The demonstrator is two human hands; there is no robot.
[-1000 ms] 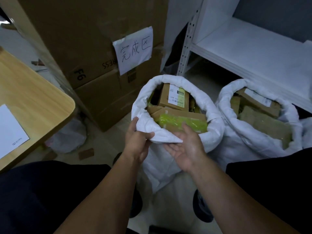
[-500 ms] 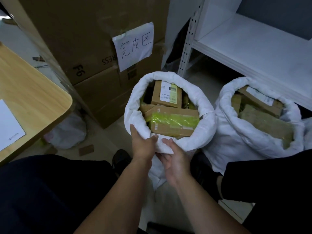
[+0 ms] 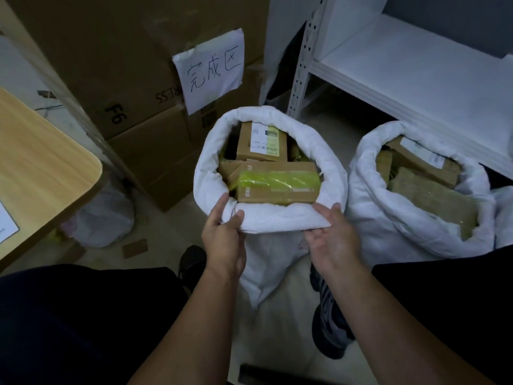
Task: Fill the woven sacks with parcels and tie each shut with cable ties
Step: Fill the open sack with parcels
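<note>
While the left hand (image 3: 222, 234) pinches the soft rolled rim and the right hand (image 3: 330, 240) cups it with loosely spread fingers, the centre-frame woven sack (image 3: 266, 262) of parcels (image 3: 277, 184) looks heavy and floppy, best gathered at the rim.

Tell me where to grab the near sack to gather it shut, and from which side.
Probably the rolled cuff of the near sack, from outside and below the roll. It forms a thick soft band around the mouth. The left hand already pinches it at the near edge; the right hand cups it from beneath. The taped parcel sits level with the rim, so unroll the cuff upward before bunching it.
</note>
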